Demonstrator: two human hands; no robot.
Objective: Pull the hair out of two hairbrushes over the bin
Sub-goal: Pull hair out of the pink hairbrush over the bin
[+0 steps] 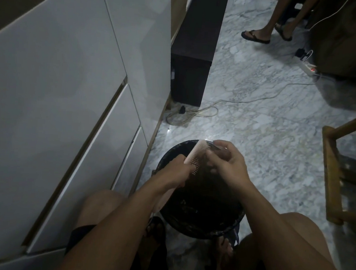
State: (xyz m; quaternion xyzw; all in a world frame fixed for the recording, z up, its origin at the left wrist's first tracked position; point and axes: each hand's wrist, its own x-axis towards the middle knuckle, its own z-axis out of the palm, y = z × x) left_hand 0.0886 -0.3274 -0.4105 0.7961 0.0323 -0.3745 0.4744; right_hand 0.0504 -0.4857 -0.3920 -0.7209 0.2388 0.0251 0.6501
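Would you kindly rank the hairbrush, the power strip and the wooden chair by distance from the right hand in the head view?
1. Hairbrush: touching the right hand, over the bin.
2. Wooden chair: on the right.
3. Power strip: far upper right on the floor.

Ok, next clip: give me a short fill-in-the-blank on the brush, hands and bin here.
1. The left hand grips the pink ____.
2. The brush is held above the black ____.
3. The right hand picks at the brush's ____.
4. The bin stands on the floor between the person's ____.

Missing words: brush; bin; bristles; legs
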